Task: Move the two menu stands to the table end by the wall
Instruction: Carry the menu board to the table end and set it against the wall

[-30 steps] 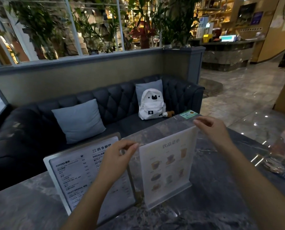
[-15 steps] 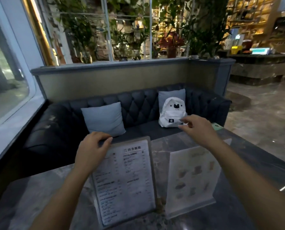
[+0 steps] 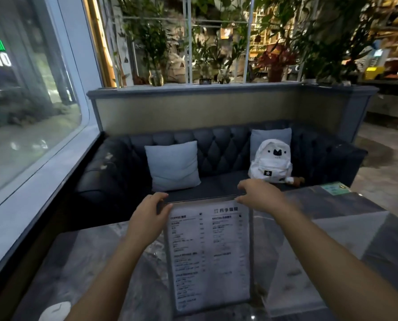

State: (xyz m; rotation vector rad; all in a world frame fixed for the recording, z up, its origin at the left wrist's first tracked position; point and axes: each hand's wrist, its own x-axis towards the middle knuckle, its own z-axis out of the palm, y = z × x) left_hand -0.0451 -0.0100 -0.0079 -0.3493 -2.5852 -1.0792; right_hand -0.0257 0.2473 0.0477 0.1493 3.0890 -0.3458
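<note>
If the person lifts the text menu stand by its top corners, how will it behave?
The text menu stand looks like a flat, rigid sheet, so it probably stays stiff. It is tall and thin, so it may tip easily. Its glossy surface may be slippery; the left hand and right hand grip the top corners.

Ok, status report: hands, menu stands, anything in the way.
Left hand and right hand grip the text menu stand at its top corners. Picture menu stand sits just right of it, untouched. White disc near the table's wall end.
</note>
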